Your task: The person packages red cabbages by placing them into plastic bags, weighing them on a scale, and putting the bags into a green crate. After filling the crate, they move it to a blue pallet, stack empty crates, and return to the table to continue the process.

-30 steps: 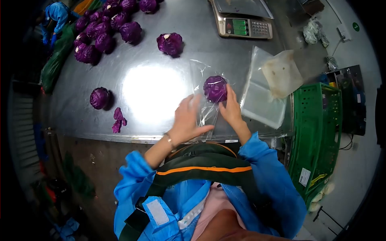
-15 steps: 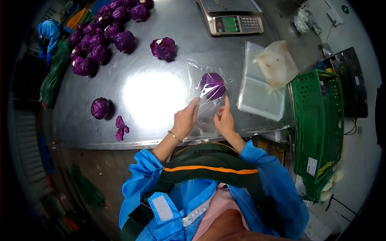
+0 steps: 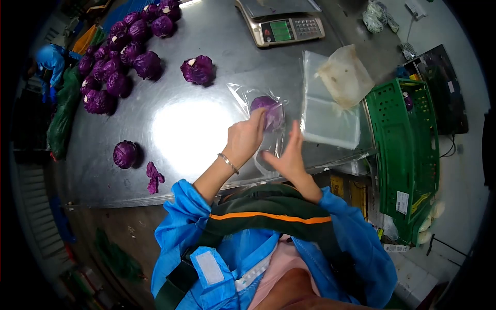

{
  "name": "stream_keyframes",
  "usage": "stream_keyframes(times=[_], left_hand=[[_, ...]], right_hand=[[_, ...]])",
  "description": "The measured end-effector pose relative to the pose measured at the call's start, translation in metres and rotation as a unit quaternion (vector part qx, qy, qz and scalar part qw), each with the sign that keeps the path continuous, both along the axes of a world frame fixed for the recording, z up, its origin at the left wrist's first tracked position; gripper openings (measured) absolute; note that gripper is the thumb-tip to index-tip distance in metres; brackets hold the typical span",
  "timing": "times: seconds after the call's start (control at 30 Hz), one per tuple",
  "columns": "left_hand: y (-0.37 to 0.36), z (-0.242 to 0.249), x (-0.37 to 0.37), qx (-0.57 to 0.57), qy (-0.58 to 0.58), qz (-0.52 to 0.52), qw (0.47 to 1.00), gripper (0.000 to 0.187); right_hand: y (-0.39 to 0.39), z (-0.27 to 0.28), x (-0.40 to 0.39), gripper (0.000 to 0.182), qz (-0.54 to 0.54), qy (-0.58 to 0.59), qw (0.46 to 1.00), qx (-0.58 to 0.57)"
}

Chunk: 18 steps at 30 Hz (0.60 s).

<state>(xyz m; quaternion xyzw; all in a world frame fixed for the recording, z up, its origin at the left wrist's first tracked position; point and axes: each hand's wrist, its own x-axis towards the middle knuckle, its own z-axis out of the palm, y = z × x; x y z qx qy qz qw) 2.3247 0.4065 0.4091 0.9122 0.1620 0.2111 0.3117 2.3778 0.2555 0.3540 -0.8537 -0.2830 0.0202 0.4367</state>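
Note:
A red cabbage (image 3: 262, 101) lies inside a clear plastic bag (image 3: 239, 94) on the metal table, partly covered by my fingers. My left hand (image 3: 246, 138) comes from the left, its fingers bent together over the bag and the near side of the cabbage; the fingertips are partly hidden. On the other side of the bag, my right hand (image 3: 290, 157) is slightly blurred, thumb and fingers spread apart with nothing held. A stack of flat clear bags (image 3: 330, 126) lies to the right, with a crumpled, stained bag (image 3: 345, 77) on top of it.
Several red cabbages (image 3: 118, 82) are piled at the back left. Single cabbages (image 3: 197, 70) and a torn leaf (image 3: 154, 177) lie nearer. A digital scale (image 3: 281, 30) stands at the back. Right of the table is a green crate (image 3: 390, 155). Another person (image 3: 51, 64) is far left.
My left hand has moved up and right, onto the bagged cabbage. My right hand has come away from the bag and its fingers have spread. The view has shifted slightly.

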Motion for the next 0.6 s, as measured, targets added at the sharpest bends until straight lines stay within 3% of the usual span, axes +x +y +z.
stream_keyframes(times=[0.07, 0.13, 0.17, 0.27, 0.3, 0.4, 0.47, 0.53, 0.6], left_hand=[[0.002, 0.005, 0.003, -0.017, 0.002, 0.002, 1.0, 0.018], [0.006, 0.01, 0.005, -0.022, -0.014, 0.006, 1.0, 0.017], [0.009, 0.01, 0.003, -0.024, -0.009, 0.011, 1.0, 0.016], [0.021, -0.005, 0.007, -0.082, -0.075, 0.017, 0.994, 0.016], [0.029, 0.002, 0.013, -0.108, -0.02, 0.014, 0.994, 0.014], [0.058, 0.017, 0.024, -0.087, -0.14, 0.0, 0.986, 0.017], [0.058, 0.061, 0.006, -0.182, -0.132, 0.015, 0.974, 0.014], [0.067, 0.069, 0.01, -0.236, -0.071, 0.017, 0.969, 0.014], [0.075, 0.046, 0.013, -0.199, -0.062, -0.009, 0.978, 0.016]], right_hand=[[0.018, 0.007, -0.007, 0.068, -0.033, -0.071, 0.996, -0.049], [0.003, -0.019, 0.025, 0.061, -0.017, 0.085, 0.99, -0.107], [-0.014, -0.03, 0.043, 0.042, -0.005, 0.099, 0.989, -0.111], [-0.02, -0.005, 0.07, 0.026, -0.031, -0.048, 0.99, -0.128], [-0.015, 0.001, 0.081, 0.024, -0.014, -0.03, 0.994, -0.109], [0.005, 0.046, 0.103, 0.02, 0.017, -0.005, 1.0, -0.022], [0.013, 0.095, 0.076, 0.019, -0.012, 0.007, 0.998, 0.066], [0.018, 0.093, 0.092, 0.018, 0.008, 0.067, 0.997, 0.042], [0.011, 0.093, 0.091, 0.018, 0.021, 0.065, 0.997, 0.046]])
